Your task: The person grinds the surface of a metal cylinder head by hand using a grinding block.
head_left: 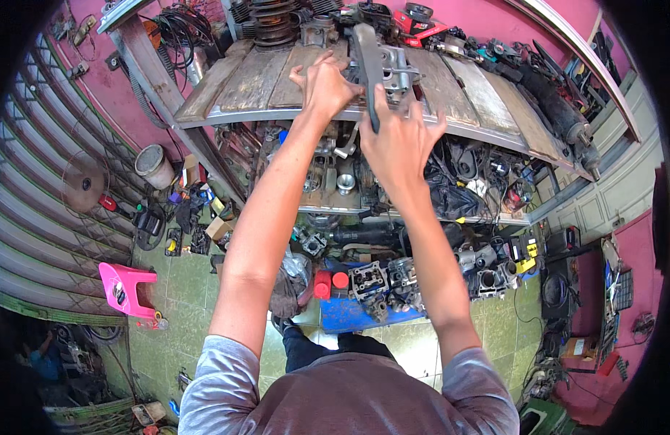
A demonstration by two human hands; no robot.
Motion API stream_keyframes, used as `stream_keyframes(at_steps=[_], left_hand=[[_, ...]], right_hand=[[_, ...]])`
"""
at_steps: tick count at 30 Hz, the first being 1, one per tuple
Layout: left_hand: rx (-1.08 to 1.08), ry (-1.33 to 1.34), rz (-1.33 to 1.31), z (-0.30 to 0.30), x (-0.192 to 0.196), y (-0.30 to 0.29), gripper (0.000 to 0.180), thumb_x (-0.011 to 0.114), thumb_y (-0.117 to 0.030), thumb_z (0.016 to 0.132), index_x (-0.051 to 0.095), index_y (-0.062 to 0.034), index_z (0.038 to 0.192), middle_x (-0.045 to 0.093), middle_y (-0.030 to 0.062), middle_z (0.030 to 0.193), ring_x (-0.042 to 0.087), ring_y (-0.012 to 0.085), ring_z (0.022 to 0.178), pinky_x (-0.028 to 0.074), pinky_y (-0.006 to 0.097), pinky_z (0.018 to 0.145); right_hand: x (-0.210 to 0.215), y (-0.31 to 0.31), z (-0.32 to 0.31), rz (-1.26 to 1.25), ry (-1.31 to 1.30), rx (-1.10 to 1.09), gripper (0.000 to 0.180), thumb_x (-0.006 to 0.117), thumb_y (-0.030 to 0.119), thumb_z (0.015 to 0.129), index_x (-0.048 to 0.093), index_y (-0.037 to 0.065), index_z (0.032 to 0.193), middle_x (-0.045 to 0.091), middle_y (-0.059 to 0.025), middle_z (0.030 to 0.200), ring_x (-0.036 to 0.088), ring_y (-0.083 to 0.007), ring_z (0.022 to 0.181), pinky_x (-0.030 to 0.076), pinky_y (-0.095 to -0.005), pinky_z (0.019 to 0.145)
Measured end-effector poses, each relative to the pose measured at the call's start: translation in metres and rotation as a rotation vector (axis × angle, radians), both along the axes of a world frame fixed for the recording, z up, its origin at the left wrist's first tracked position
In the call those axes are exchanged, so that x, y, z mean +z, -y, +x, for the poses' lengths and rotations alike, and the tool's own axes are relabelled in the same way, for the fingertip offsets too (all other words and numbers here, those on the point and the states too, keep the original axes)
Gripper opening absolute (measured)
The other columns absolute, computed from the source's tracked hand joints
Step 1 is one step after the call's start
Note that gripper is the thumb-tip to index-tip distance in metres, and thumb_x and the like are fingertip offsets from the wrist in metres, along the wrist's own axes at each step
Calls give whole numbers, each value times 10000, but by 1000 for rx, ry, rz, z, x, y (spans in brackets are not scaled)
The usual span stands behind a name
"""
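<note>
Two bare hands working over a wooden-plank workbench (262, 80) with a metal front edge, seen from above. Below the benchtop: a lower shelf (335, 188) crowded with engine parts, and on the green tiled floor (182, 290) several cylinder heads (371, 279) resting on a blue crate (349, 315), beside two red caps (331, 283). Far left: a corrugated metal shutter (38, 217), a pink plastic stool (125, 288) and a grey bucket (154, 165).

Lying on the planks at the bench's middle, near the front edge: a grey metal engine casting (396, 69). Standing across it: a long dark tool handle (367, 65), running from the casting down toward the bench edge.

Right hand (400, 141): fingers curling around the lower end of the tool handle, gripping it. Left hand (327, 87): fingers spread and bent, pressing down on the planks just left of the casting; whether touching the casting cannot be told.
</note>
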State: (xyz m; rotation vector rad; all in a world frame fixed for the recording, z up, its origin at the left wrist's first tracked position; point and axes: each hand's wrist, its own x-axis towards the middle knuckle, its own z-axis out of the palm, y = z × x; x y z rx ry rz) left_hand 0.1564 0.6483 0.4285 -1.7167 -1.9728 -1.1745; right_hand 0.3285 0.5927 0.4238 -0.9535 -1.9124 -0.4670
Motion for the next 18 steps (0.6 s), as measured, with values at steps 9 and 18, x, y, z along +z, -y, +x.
stream_keyframes(at_steps=[9,18], left_hand=[[24,-29,3,2,-7,-2,589,909,-405,579,796,-211,1123,724,47,1235,520,199,1372,201,633,1059],[52,-113,-122,-7,4,-1,429,801,-201,622,810,-149,1047,725,36,1236,532,195,1363,200,629,1043]], right_hand=[[14,7,10,-117,-77,16,457,704,303,861,706,167,1298,733,-133,779,670,-296,1019,272,-615,1074],[-15,33,15,-134,-35,67,482,711,286,840,702,101,1285,699,-94,690,634,-287,963,263,-647,1059]])
